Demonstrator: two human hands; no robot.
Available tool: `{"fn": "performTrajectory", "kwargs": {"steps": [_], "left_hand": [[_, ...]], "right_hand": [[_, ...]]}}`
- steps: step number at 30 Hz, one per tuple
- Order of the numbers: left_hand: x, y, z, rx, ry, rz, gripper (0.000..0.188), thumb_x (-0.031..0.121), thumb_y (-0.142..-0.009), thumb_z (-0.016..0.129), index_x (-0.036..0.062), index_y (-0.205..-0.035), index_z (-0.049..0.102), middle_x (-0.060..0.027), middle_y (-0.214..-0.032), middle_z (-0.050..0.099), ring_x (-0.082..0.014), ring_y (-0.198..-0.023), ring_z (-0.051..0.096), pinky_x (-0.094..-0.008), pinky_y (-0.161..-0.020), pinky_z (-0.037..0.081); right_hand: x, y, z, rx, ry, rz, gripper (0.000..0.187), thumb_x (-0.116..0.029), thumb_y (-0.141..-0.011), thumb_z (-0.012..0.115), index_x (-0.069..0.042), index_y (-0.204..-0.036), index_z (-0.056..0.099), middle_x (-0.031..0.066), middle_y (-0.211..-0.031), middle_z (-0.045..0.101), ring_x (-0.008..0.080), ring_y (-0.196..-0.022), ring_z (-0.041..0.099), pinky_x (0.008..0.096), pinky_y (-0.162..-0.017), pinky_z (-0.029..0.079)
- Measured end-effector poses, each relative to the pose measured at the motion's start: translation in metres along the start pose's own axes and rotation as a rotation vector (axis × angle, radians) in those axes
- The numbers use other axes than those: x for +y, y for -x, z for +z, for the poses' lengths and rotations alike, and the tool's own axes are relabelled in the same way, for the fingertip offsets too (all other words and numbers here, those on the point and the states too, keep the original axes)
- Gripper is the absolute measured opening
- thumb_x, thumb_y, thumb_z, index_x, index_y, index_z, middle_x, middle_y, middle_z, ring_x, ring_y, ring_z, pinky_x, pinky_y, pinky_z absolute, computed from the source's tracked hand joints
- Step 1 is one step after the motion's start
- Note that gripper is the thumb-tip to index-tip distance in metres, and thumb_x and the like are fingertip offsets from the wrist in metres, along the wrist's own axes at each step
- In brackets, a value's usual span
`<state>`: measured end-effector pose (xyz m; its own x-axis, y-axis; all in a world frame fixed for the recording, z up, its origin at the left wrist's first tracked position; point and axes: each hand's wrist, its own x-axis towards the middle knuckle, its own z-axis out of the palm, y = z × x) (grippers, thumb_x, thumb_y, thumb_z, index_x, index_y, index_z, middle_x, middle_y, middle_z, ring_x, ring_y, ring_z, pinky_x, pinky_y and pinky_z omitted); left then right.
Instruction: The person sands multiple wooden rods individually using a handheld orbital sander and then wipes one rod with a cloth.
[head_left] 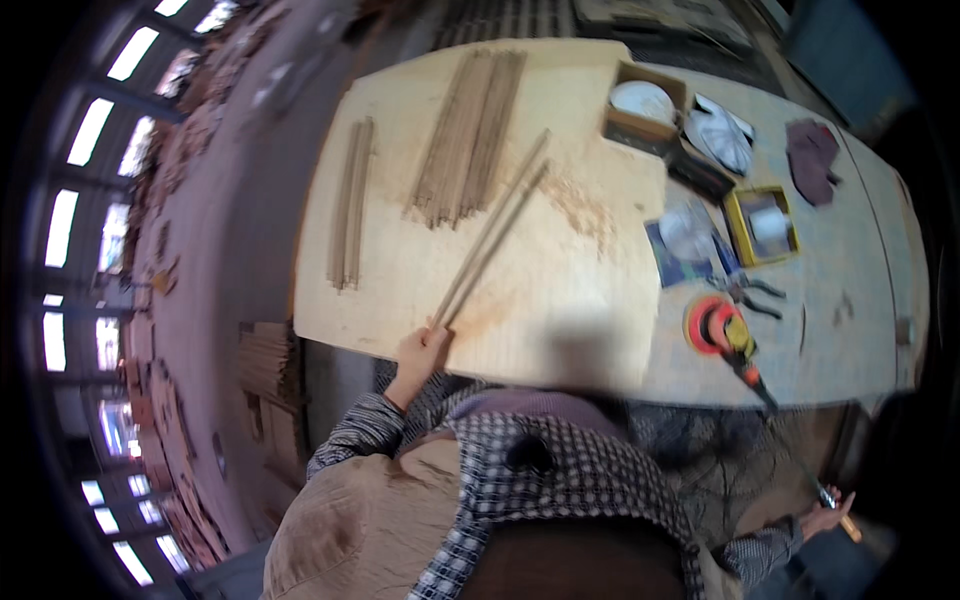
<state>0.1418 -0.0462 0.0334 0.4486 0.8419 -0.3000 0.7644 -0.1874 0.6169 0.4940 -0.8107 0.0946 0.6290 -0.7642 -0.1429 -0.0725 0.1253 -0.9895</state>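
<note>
My left hand (425, 350) is closed around the near end of a thin wooden strip (490, 232), which slants away over the table's near edge. A darker line beside it may be its shadow or a second strip; I cannot tell. Beyond it lies a wide bundle of similar strips (468, 140), and a smaller group of strips (352, 205) rests further left. Low at the far right, off the table, my right hand (822, 518) grips a small tool with a pale wooden handle (851, 528); blur hides its kind.
On the table's (590, 310) right side lie a red and yellow sander (715, 325), pliers (755, 293), a yellow box (762, 225), a cardboard box of white discs (640, 105) and a dark glove (812, 160). Sawdust (585, 215) is scattered mid-board. Stacked wood (265, 360) stands left of the table.
</note>
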Motion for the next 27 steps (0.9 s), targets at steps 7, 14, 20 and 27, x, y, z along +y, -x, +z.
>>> {"fn": "performTrajectory", "kwargs": {"steps": [7,14,20,27], "left_hand": [[-0.058,-0.040,-0.027,0.053,0.062,0.188,0.046,0.036,-0.084,0.062,-0.0036,-0.064,0.050,-0.0112,-0.050,0.044,-0.0133,-0.049,0.039,-0.0327,-0.048,0.036],[-0.092,-0.064,-0.081,-0.018,-0.099,0.230,0.051,0.047,-0.083,0.056,-0.0023,-0.071,0.057,-0.0212,-0.061,0.056,-0.0355,-0.059,0.056,-0.0434,-0.058,0.043],[-0.124,-0.056,-0.118,-0.085,-0.149,0.215,0.049,0.047,-0.085,0.054,-0.0015,-0.076,0.060,-0.0229,-0.067,0.059,-0.0399,-0.069,0.061,-0.0453,-0.063,0.045],[-0.163,-0.010,-0.126,-0.022,-0.045,0.205,0.047,0.045,-0.087,0.054,-0.0011,-0.077,0.061,-0.0226,-0.068,0.060,-0.0412,-0.070,0.060,-0.0460,-0.062,0.045]], "right_hand": [[-0.028,0.168,-0.068,-0.237,-0.036,-0.084,0.044,-0.032,-0.090,0.058,-0.008,-0.126,0.050,0.0158,-0.109,0.063,0.0098,-0.069,0.056,0.0217,-0.051,0.041],[0.057,0.421,-0.010,-0.727,0.536,0.217,0.041,-0.018,-0.077,0.062,-0.004,-0.114,0.051,0.0007,-0.067,0.054,0.0102,-0.048,0.051,0.0213,-0.040,0.039],[0.124,0.605,0.060,-1.248,0.638,0.220,0.057,-0.022,-0.081,0.065,-0.006,-0.129,0.039,0.0019,-0.072,0.051,0.0105,-0.046,0.046,0.0246,-0.043,0.040],[0.158,0.622,0.119,-1.254,0.761,-0.020,0.056,-0.030,-0.081,0.064,-0.003,-0.124,0.040,0.0118,-0.068,0.056,0.0175,-0.046,0.053,0.0310,-0.043,0.041]]}}
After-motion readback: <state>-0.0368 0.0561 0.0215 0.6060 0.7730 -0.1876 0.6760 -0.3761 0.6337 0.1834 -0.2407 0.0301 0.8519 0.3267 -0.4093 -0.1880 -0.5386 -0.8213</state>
